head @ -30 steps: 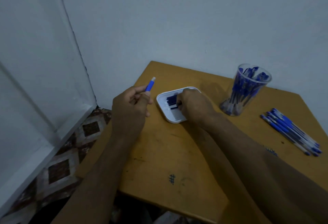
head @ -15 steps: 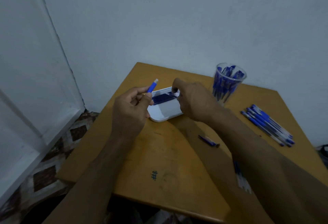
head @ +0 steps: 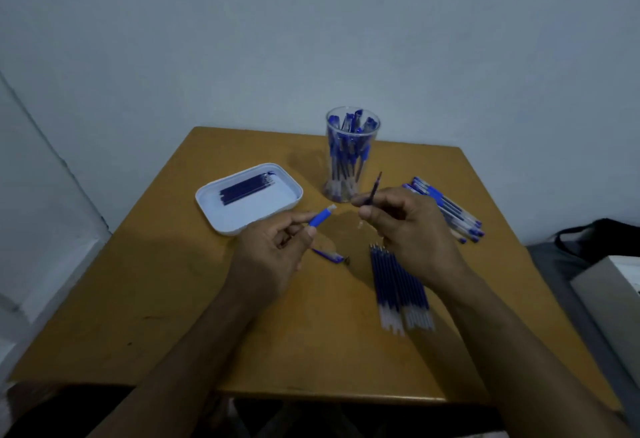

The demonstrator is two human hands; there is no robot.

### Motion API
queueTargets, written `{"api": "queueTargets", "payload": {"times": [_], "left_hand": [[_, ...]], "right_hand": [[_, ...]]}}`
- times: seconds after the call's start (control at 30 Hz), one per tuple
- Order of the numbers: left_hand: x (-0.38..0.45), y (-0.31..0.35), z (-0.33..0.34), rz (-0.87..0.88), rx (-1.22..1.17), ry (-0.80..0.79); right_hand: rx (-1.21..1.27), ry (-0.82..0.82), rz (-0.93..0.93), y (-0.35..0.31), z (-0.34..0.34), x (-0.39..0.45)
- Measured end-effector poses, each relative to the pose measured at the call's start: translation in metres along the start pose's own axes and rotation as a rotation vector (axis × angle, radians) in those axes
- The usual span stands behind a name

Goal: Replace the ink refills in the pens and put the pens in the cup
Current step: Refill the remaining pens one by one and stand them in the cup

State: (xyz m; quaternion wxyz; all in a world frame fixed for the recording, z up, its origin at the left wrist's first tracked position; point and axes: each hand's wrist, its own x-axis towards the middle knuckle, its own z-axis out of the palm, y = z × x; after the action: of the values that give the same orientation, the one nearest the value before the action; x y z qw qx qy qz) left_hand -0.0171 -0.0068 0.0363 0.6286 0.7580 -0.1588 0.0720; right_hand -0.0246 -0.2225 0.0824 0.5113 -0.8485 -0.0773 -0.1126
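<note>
I have my left hand (head: pixel 277 247) pinching a pen barrel (head: pixel 322 217) by its blue grip, its open end pointing toward my right hand (head: pixel 412 229), whose fingertips are pinched on a thin dark refill (head: pixel 374 188) that angles up and away from me. The 2 parts are near each other but not touching, above the wooden table (head: pixel 173 299). The cup (head: pixel 351 157) stands behind them, already holding several pens, with a bundle of pens (head: pixel 446 209) lying to its right. A white tray (head: pixel 249 196) on the left holds a row of dark refills, and another row of refills (head: pixel 398 288) lies under my right wrist. A small blue pen part (head: pixel 329 255) rests on the table between my hands. My worry is the alignment: the refill is slim and held near one end, so it could miss the barrel mouth, bend or slip from my pinch. I also risk sweeping the loose refills off the table with my right forearm, or knocking the small part away.
</note>
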Motion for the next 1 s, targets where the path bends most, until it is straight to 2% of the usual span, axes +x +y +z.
{"api": "queueTargets", "payload": {"times": [0.2, 0.33, 0.47, 0.73, 1.0], "left_hand": [[-0.003, 0.0, 0.015, -0.014, 0.026, -0.069], [-0.004, -0.003, 0.018, -0.016, 0.042, -0.079], [-0.004, -0.006, 0.018, -0.014, 0.074, -0.066], [-0.005, -0.01, 0.017, 0.005, 0.056, -0.072], [-0.006, -0.013, 0.017, 0.016, 0.076, -0.078]], "right_hand": [[0.234, 0.16, 0.087, 0.012, -0.01, -0.016], [0.433, 0.15, 0.115, 0.01, -0.007, -0.017], [0.524, 0.109, 0.122, 0.007, -0.001, -0.015], [0.6, 0.083, 0.126, 0.003, 0.004, -0.013], [0.554, 0.072, 0.099, 0.002, 0.004, -0.015]]}}
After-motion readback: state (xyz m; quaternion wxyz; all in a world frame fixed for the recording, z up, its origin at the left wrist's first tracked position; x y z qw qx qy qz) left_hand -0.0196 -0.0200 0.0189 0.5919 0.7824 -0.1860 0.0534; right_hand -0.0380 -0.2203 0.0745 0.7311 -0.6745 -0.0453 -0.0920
